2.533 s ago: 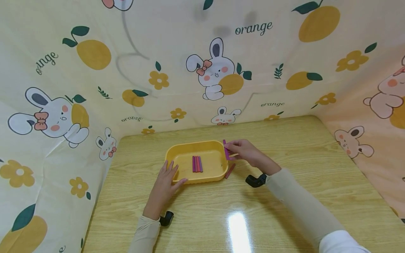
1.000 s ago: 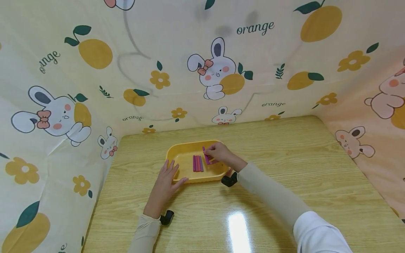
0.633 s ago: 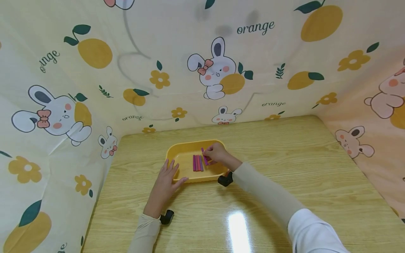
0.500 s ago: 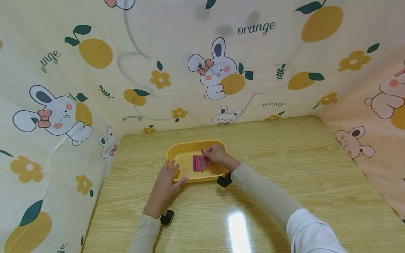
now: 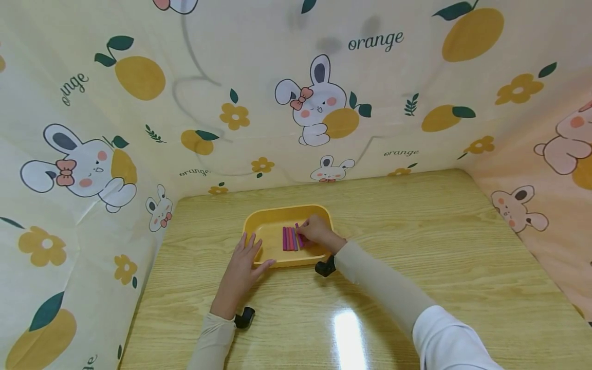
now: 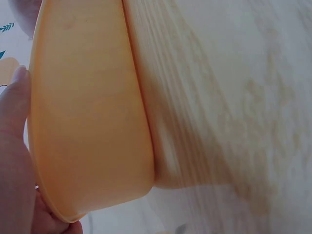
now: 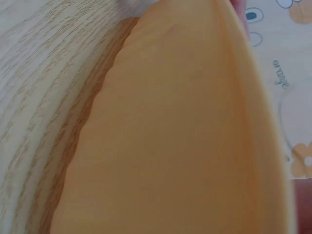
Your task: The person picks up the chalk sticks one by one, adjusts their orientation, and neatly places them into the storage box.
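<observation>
A yellow tray (image 5: 265, 263) with rounded corners sits on the table, and several thin sticks (image 5: 289, 239) in purple, red and lavender lie side by side in it. To the right of that row, my right hand (image 5: 318, 230) pinches another purple stick (image 5: 301, 241) low inside the tray, partly hidden by the fingers. My left hand (image 5: 237, 270) rests spread over the tray's left end, fingertips over the rim and thumb along the front edge. The left wrist view shows the thumb (image 6: 15, 102) against the rim; the right wrist view is mostly the tray's outer wall (image 7: 165, 126).
The wooden table (image 5: 393, 221) extends on all sides of the tray. Cloth with rabbits and oranges (image 5: 259, 103) hangs behind and at both sides. A black wrist camera (image 5: 326, 266) is close to the tray's front right corner.
From the tray's right rim my right hand has moved left and down into it, bringing the purple stick beside the row. A red stick outside the right end is now hidden. My left hand stays put.
</observation>
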The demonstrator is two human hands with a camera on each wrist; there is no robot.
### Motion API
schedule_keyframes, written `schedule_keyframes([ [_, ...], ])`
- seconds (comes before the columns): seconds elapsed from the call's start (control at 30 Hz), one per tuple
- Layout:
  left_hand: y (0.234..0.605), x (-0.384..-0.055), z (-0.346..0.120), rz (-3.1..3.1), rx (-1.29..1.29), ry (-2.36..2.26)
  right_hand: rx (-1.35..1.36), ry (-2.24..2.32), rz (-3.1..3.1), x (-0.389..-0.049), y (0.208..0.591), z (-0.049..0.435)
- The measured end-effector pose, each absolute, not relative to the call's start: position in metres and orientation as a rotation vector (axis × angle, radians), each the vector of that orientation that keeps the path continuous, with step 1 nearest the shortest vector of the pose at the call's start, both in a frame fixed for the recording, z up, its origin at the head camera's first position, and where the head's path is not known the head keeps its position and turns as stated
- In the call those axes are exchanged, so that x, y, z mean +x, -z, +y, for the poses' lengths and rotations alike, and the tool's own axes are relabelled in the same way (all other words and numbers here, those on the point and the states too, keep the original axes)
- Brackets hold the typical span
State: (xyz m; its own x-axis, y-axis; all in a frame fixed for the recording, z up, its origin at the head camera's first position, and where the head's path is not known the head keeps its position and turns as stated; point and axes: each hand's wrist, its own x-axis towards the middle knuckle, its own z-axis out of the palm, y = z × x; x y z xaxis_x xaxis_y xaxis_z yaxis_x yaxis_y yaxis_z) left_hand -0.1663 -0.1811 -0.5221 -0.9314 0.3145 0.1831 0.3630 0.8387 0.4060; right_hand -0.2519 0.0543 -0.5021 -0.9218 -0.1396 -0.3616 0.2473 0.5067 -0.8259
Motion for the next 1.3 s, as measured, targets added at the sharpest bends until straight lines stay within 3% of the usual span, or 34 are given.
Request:
schedule_keyframes([
  [1.3,0.5228,-0.1679,-0.1806,-2.899,-0.540,0.700,0.116,1.424,2.329,-0.2545,0.5121,0.0491],
])
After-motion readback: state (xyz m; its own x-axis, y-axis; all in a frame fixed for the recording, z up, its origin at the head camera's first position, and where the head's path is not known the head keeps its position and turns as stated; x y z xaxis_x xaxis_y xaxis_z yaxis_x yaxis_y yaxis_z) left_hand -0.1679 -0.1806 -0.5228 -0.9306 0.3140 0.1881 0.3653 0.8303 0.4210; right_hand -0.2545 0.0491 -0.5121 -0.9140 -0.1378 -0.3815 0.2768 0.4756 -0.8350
